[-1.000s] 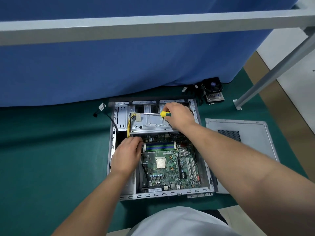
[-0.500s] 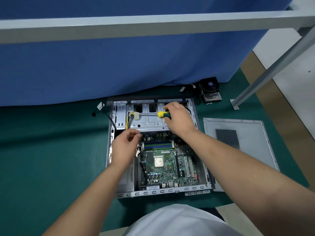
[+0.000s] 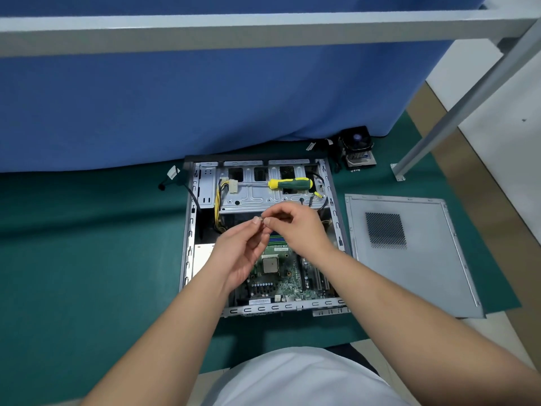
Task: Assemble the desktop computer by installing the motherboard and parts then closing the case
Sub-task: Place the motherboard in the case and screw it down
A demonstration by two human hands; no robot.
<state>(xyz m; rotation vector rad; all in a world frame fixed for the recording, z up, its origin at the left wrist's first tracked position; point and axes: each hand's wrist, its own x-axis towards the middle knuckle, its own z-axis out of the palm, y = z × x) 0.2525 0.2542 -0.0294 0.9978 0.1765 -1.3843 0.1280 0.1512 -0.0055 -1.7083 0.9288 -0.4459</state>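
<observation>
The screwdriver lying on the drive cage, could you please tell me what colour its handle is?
The screwdriver handle is green with a yellow collar, seen in the head view.

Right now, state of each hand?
Left hand: pinching a small part, likely a screw.
Right hand: pinching the same part; screwdriver lies on the case.

a yellow-and-green screwdriver (image 3: 289, 183) lies on the silver-grey drive cage (image 3: 263, 194) of a grey metal case (image 3: 190, 230), above a green motherboard (image 3: 281, 276) with blue and green memory slots. yellow cables (image 3: 218, 200) run beside it. the grey side panel (image 3: 409, 250), with a dark dotted vent grid, rests on a teal bench (image 3: 87, 259) against a blue curtain (image 3: 205, 98).
</observation>
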